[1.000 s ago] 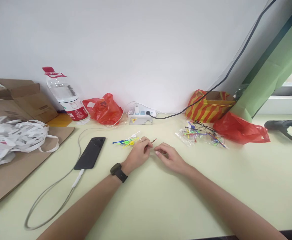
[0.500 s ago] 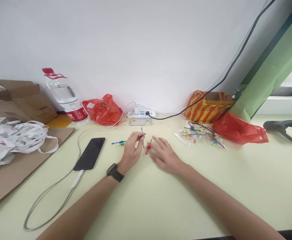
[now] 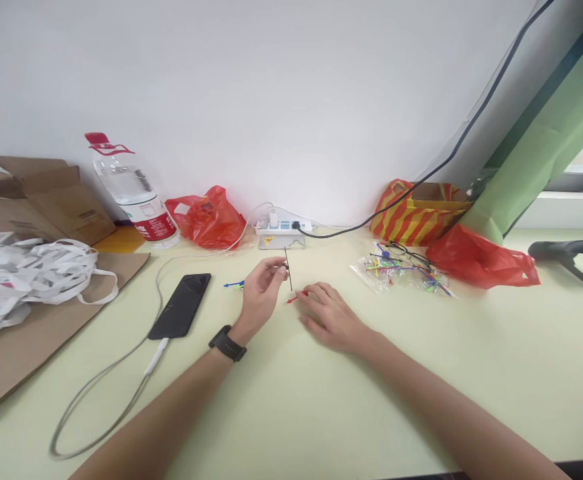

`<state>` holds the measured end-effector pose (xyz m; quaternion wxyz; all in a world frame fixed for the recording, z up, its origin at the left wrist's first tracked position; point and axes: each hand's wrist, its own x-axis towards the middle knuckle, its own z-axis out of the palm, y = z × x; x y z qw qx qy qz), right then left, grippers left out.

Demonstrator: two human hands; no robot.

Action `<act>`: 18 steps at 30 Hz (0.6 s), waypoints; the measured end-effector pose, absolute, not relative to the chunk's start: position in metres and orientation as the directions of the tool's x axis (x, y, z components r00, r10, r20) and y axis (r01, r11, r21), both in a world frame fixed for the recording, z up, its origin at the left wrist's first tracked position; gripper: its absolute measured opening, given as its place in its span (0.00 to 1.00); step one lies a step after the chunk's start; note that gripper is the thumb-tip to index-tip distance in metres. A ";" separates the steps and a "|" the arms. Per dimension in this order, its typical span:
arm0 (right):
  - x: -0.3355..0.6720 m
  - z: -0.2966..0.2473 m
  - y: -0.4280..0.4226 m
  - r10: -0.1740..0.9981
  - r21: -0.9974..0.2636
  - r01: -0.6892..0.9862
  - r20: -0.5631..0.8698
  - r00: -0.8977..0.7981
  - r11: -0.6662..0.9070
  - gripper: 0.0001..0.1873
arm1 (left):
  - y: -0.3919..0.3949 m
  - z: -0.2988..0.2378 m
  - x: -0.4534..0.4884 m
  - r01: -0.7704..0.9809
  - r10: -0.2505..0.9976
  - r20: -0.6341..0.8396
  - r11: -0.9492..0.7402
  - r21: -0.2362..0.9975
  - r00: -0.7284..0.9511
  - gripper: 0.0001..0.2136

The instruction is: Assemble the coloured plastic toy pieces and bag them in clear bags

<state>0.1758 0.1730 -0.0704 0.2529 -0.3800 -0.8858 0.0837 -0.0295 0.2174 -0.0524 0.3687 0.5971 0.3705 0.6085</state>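
My left hand (image 3: 262,287), with a dark watch at its wrist, is closed in a pinch on a thin black arrow spinner (image 3: 290,275). The black piece stands nearly upright between thumb and fingertips. Low over the table, my right hand (image 3: 332,313) has its thumb apart and its fingers loosely bent. Its fingertips touch a red arrow spinner (image 3: 292,299), partly hidden under them, its tip pointing left. Behind my left hand lies a blue arrow spinner (image 3: 233,285), its other end hidden, with a bit of green beside it.
To the right lies a clear bag of coloured spinner pieces (image 3: 391,267), near a red plastic bag (image 3: 481,260) and a striped bag (image 3: 411,213). A phone (image 3: 180,307) on a cable lies left. A power strip (image 3: 281,228), water bottle (image 3: 138,200) and cardboard (image 3: 36,320) are around.
The black spinner shows more of its length, and my left hand has turned slightly. The red spinner has swung round to point further left, and my right fingers now cover part of it.
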 end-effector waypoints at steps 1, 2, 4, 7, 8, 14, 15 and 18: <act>0.176 -0.070 0.172 0.716 -0.327 0.639 0.385 -0.583 0.696 0.26 | 0.218 -0.052 -0.030 -0.010 0.893 0.451 -0.451 0.893 -0.013 0.13; 0.177 -0.070 0.172 0.712 -0.308 0.646 0.391 -0.583 0.698 0.26 | 0.218 -0.052 -0.029 -0.010 0.894 0.448 -0.448 0.894 -0.008 0.14; 0.180 -0.068 0.172 0.697 -0.278 0.651 0.430 -0.574 0.707 0.26 | 0.217 -0.050 -0.029 -0.011 0.899 0.437 -0.437 0.900 0.015 0.14; 0.189 -0.061 0.172 0.676 -0.316 0.625 0.544 -0.497 0.714 0.25 | 0.214 -0.047 -0.028 -0.033 0.914 0.394 -0.392 0.919 0.095 0.14; 0.193 -0.058 0.171 0.675 -0.348 0.614 0.588 -0.446 0.709 0.25 | 0.212 -0.045 -0.027 -0.040 0.917 0.380 -0.378 0.925 0.124 0.14; 0.207 -0.042 0.169 0.739 -0.574 0.515 0.645 -0.195 0.637 0.34 | 0.199 -0.036 -0.021 -0.076 0.894 0.321 -0.313 0.947 0.312 0.12; 0.208 -0.041 0.170 0.750 -0.609 0.480 0.636 -0.180 0.631 0.35 | 0.197 -0.035 -0.020 -0.076 0.884 0.317 -0.310 0.948 0.343 0.12; 0.210 -0.041 0.172 0.811 -0.727 0.369 0.556 -0.181 0.580 0.24 | 0.194 -0.034 -0.017 -0.084 0.862 0.327 -0.320 0.944 0.388 0.11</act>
